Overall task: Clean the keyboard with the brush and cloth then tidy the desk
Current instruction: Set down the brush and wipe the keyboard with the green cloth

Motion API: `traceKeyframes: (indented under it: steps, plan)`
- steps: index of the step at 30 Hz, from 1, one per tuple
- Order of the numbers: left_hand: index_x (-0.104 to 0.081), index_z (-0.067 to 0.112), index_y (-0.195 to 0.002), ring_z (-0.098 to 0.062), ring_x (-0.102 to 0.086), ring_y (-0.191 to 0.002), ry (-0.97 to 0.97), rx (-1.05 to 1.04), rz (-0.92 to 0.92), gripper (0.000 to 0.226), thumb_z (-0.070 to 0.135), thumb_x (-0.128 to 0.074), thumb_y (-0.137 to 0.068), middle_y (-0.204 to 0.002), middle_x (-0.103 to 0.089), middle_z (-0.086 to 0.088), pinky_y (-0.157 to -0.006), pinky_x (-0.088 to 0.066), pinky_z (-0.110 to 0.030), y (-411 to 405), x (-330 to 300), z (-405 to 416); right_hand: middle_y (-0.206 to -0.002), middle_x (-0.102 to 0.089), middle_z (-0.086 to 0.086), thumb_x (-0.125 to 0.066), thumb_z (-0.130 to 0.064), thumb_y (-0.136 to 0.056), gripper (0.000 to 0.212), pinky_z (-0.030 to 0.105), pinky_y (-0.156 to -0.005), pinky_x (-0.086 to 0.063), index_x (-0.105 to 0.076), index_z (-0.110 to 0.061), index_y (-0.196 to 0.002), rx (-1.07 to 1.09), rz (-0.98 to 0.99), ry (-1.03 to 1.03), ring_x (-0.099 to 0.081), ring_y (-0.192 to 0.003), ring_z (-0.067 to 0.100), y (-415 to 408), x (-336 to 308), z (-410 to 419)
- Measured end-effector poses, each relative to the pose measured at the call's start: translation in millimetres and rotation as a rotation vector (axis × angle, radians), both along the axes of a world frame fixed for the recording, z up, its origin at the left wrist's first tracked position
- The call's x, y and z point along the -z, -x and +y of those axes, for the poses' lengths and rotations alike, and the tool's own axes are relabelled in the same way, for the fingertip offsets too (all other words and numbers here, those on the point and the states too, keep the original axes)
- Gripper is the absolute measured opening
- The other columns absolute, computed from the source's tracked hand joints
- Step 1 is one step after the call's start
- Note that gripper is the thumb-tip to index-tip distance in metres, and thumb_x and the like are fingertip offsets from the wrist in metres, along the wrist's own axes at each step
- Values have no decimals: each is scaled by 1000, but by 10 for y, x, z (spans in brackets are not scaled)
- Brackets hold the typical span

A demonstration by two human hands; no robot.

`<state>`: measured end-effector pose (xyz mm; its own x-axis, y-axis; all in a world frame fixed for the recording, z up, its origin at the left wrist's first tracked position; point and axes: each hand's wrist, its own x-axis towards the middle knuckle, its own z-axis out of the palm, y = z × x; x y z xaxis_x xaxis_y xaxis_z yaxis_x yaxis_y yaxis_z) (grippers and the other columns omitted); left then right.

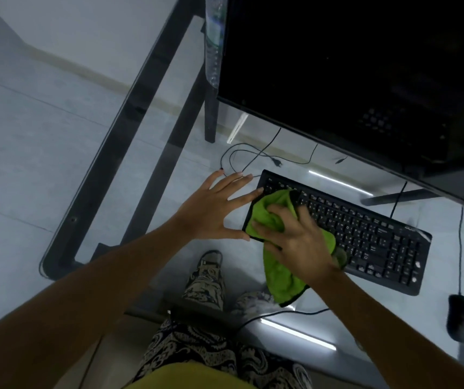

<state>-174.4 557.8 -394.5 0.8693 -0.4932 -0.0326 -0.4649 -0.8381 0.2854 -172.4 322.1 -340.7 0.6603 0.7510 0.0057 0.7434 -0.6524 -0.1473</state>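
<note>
The green cloth [281, 265] and right hand [295, 237] hide the keyboard's [365, 237] left keys; the mouse [463, 318] is blurred.

One view only, worn on the head, looking steeply down and forward over a glass desk [141, 153], close enough that both forearms run in from six o'clock. Keyboard [365, 234] sits just right of centre, monitor [365, 66] fills one o'clock, mouse [462, 318] at four, floor and patterned trousers [205, 341] showing through the glass

Glass desk [169, 130], black keyboard [365, 234], mouse [462, 318], monitor [365, 66] on it
</note>
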Motion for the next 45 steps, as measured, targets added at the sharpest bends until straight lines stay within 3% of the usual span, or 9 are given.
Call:
traceKeyframes:
  steps: [5, 12, 17, 24, 29, 36, 39, 41, 45]
  plan:
    - [-15, 28, -153, -23, -14, -148, -17, 2, 2, 99, 86, -36, -76, -161, -16, -6, -119, -10, -50, -3, 12, -6, -125, -45, 5, -75, -32, -71, 44, 38, -69, -51, -70, -32, -115, -78, -15, 14, -40, -92, 30, -142, -57, -446]
    - [-34, 26, -148, -25, -19, -147, 18, 16, -17, 96, 87, -38, -74, -160, -19, -8, -119, -11, -51, -11, 31, -4, -117, -63, 9, -60, -32, -81, 29, 43, -79, -50, -72, -27, -107, -24, -94, -37, -42, -99, 33, -151, 35, 220]
    - [-16, 29, -153, -23, -14, -148, -21, -1, 7, 103, 90, -35, -73, -161, -16, -5, -119, -8, -50, -14, 21, 3, -130, -55, 10, -54, -49, -90, 33, 47, -79, -46, -70, -32, -113, -64, 13, -37, -45, -97, 35, -111, 48, -163]
    - [-26, 24, -150, -27, -20, -146, 7, 18, -17, 96, 85, -36, -76, -159, -20, -9, -117, -14, -54, -2, 47, -14, -126, -44, 4, -53, -29, -88, 24, 40, -77, -47, -71, -32, -103, -144, -39, -72, -40, -94, 31, -106, 99, 158]
    - [-12, 29, -154, -24, -12, -148, -35, 2, 11, 100, 87, -35, -75, -161, -14, -5, -119, -7, -50, 1, 6, -14, -125, -51, 7, -70, -29, -79, 32, 34, -66, -48, -72, -33, -111, -258, -12, 8, -40, -93, 28, -199, -3, -384]
    - [-29, 23, -149, -27, -21, -146, 6, 14, -19, 91, 80, -39, -79, -159, -21, -8, -116, -17, -54, 1, 31, -15, -126, -44, 3, -61, -21, -81, 26, 40, -76, -50, -72, -31, -103, -150, -60, -104, -39, -95, 32, -64, 124, 128]
    - [-20, 24, -153, -26, -19, -147, -12, 10, -8, 97, 84, -33, -78, -160, -19, -6, -118, -13, -53, -1, 24, -14, -124, -58, 7, -74, -20, -76, 32, 38, -72, -50, -72, -32, -106, -206, -23, -89, -41, -95, 30, -114, 100, -108]
    - [-19, 22, -153, -25, -19, -147, -11, 8, -11, 100, 85, -34, -77, -160, -19, -5, -118, -12, -52, 3, 21, -18, -122, -61, 8, -67, -24, -82, 26, 39, -73, -51, -72, -31, -106, -185, -7, -88, -41, -96, 31, -132, 88, -132]
    - [-12, 8, -152, -21, -18, -147, -6, -37, 25, 112, 86, -37, -75, -159, -20, -6, -119, -13, -50, 12, 30, -7, -118, -63, 10, -77, -19, -77, 22, 44, -77, -52, -76, -25, -99, 70, -22, -149, -49, -95, 38, -316, 60, 200]
